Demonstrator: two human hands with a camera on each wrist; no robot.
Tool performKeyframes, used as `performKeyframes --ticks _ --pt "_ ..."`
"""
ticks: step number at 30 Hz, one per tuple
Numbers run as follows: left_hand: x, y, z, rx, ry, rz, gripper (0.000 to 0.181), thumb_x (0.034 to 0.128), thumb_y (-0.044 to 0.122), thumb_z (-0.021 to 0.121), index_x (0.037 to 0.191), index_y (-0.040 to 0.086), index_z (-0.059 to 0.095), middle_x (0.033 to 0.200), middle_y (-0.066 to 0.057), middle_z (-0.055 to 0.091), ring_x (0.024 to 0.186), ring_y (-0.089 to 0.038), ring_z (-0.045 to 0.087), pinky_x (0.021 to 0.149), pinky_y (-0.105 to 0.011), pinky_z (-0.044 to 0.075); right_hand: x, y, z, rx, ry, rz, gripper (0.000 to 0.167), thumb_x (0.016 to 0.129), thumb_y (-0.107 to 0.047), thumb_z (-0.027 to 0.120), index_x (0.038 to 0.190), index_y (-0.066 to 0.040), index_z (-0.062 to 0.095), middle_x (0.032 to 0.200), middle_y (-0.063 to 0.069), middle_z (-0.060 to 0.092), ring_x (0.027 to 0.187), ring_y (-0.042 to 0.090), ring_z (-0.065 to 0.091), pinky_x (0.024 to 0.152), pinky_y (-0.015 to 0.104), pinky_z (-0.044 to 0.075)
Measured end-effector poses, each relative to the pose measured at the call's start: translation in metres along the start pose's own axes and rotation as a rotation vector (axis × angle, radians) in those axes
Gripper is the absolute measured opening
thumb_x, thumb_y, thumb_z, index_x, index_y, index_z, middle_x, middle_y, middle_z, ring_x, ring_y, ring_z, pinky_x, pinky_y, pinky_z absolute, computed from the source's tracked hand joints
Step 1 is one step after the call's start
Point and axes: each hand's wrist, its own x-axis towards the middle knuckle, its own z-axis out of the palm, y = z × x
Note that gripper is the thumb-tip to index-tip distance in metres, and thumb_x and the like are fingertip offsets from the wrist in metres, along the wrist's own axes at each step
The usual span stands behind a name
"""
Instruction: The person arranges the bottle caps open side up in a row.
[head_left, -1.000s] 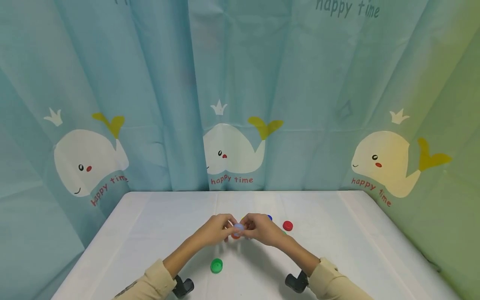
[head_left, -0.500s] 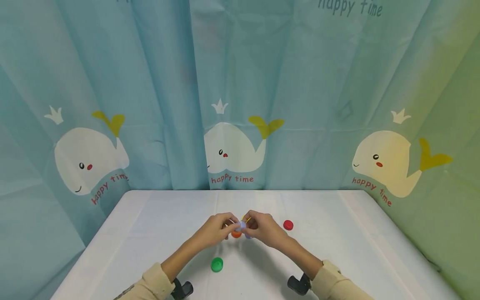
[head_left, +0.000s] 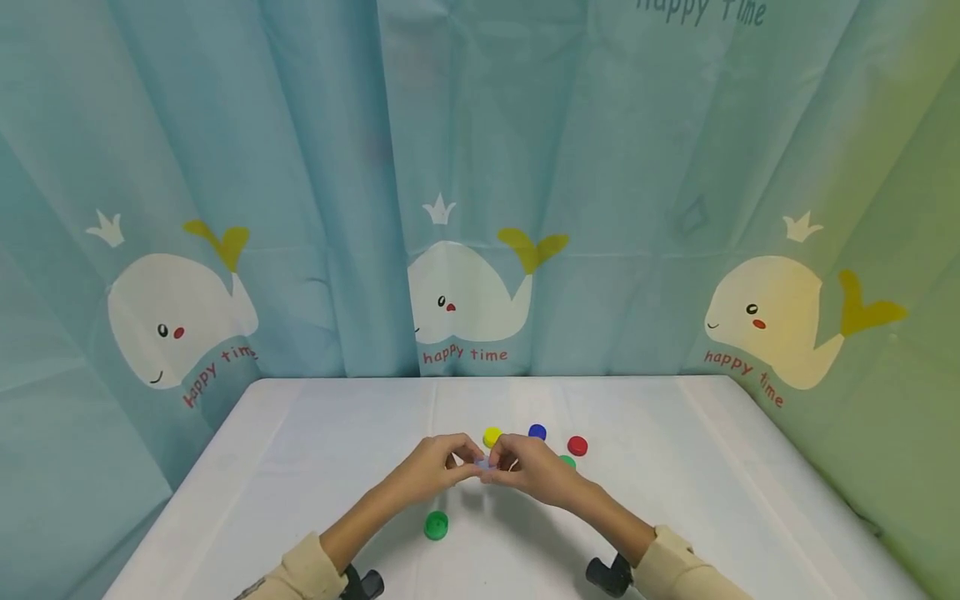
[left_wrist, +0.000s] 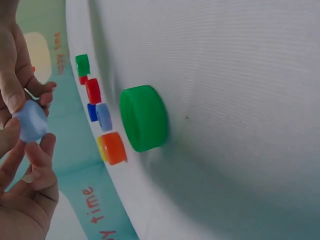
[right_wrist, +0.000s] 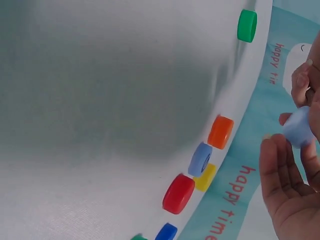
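Observation:
A light-blue bottle cap (head_left: 485,464) is held in the air over the table, between both hands. My left hand (head_left: 441,465) pinches its left side with thumb and fingers. On the right side, the thumb and fingers of my right hand (head_left: 534,468) pinch the same cap. Part of the cap (left_wrist: 33,121) is covered by fingertips in both wrist views. Behind the hands lie an orange cap (right_wrist: 220,131) and a second light-blue cap (right_wrist: 200,159), both hidden in the head view. A green cap (head_left: 436,525) sits nearer me, below the left hand.
Beyond the hands stand a yellow cap (head_left: 492,436), a dark blue cap (head_left: 537,431) and a red cap (head_left: 577,446). Another green cap (head_left: 567,461) is partly behind the right hand. The left wrist view shows another red cap (left_wrist: 93,91). A curtain (head_left: 637,208) hangs behind the white table (head_left: 660,483).
Both hands have shifted slightly down in the head view with the light-blue cap, which looks flatter now. The yellow, dark blue and second green caps show again, while the orange one is covered.

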Motion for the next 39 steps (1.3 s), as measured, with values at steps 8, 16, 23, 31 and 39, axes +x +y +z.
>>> performKeyframes --ticks 8,16,23,31,39 --pt "-0.002 -0.001 0.003 0.003 -0.016 -0.016 0.026 0.0868 0.023 0.069 0.104 0.004 0.068 0.090 0.001 0.066 0.063 -0.007 0.051 0.056 -0.023 0.044 -0.001 -0.004 0.002 -0.013 -0.032 0.030 0.034 0.081 -0.014 0.075 0.106 0.000 0.057 0.086 -0.004 0.060 0.079 0.009 0.060 0.070 0.022 0.051" --pt "-0.003 0.001 0.004 0.001 -0.056 0.005 0.019 0.0838 0.024 0.072 0.095 0.009 0.071 0.086 0.007 0.066 0.061 -0.006 0.050 0.056 -0.023 0.044 -0.002 -0.009 -0.003 -0.080 -0.091 0.052 0.025 0.076 -0.013 0.079 0.095 -0.004 0.066 0.081 -0.008 0.061 0.072 0.003 0.057 0.066 0.020 0.050" --pt "-0.007 -0.001 0.003 0.010 -0.063 0.009 0.019 0.0816 0.022 0.074 0.093 0.007 0.070 0.086 0.005 0.067 0.059 -0.004 0.050 0.052 -0.021 0.044 -0.001 -0.011 0.003 -0.101 -0.103 0.063 0.025 0.074 -0.015 0.081 0.091 -0.005 0.066 0.073 -0.011 0.058 0.067 0.002 0.052 0.064 0.018 0.048" --pt "-0.010 -0.008 0.006 0.011 -0.114 -0.032 0.016 0.0806 0.017 0.075 0.091 0.006 0.069 0.083 0.005 0.066 0.063 -0.005 0.053 0.058 -0.021 0.046 0.003 -0.015 0.014 -0.190 -0.186 0.091 0.027 0.074 -0.015 0.081 0.094 -0.004 0.065 0.067 -0.011 0.055 0.060 0.001 0.049 0.060 0.015 0.046" --pt "-0.012 -0.011 0.011 0.060 -0.184 -0.041 0.016 0.0779 0.013 0.077 0.089 0.002 0.071 0.074 0.010 0.063 0.063 -0.002 0.053 0.059 -0.019 0.047 0.003 -0.015 0.026 -0.230 -0.250 0.145 0.026 0.075 -0.013 0.080 0.095 -0.006 0.066 0.067 -0.012 0.054 0.062 0.001 0.049 0.060 0.014 0.045"
